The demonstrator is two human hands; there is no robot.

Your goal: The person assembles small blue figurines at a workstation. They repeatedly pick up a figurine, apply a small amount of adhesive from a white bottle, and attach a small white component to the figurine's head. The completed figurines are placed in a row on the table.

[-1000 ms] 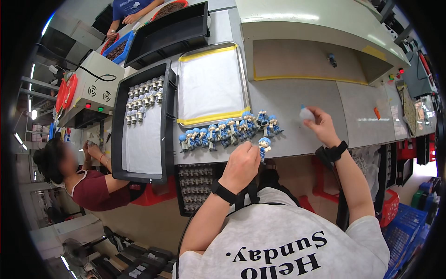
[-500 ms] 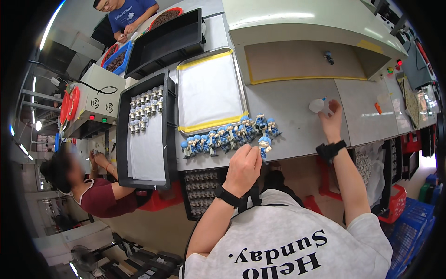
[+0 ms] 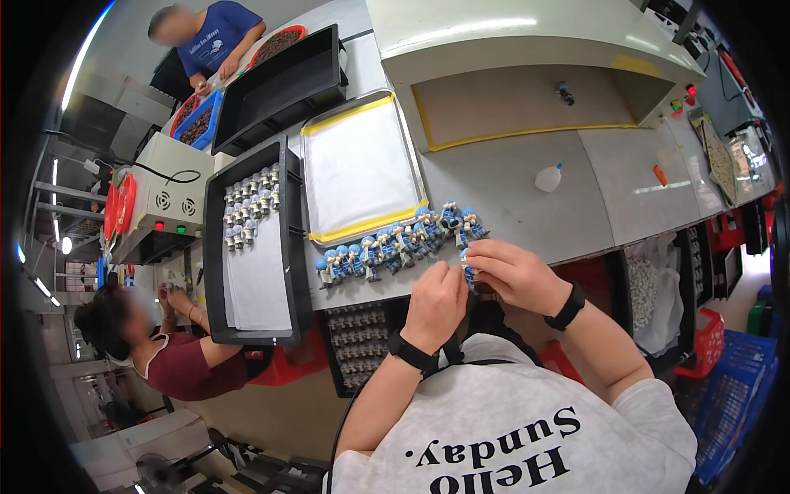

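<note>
A small blue-haired figurine (image 3: 470, 277) is pinched between my hands at the table's front edge, mostly hidden by the fingers. My left hand (image 3: 436, 305) is closed on its left side. Against its upper right side, the fingers of my right hand (image 3: 518, 278) are pressed together. Just beyond and to the left, a cluster of similar blue-and-white figurines (image 3: 383, 245) stands in a crowded row on the grey table. A small white squeeze bottle (image 3: 548, 179) with a blue tip lies farther right, apart from both hands.
A metal tray lined with white paper (image 3: 360, 165) sits behind the figurines. Left of it is a black bin (image 3: 295, 247) with several small figures. A cabinet (image 3: 527, 70) with an open front stands at the back. Two co-workers sit at the left and far left.
My right hand has moved left, from beside the squeeze bottle to the figurine in my left hand. The bottle stays on the table. The view has shifted slightly.
</note>
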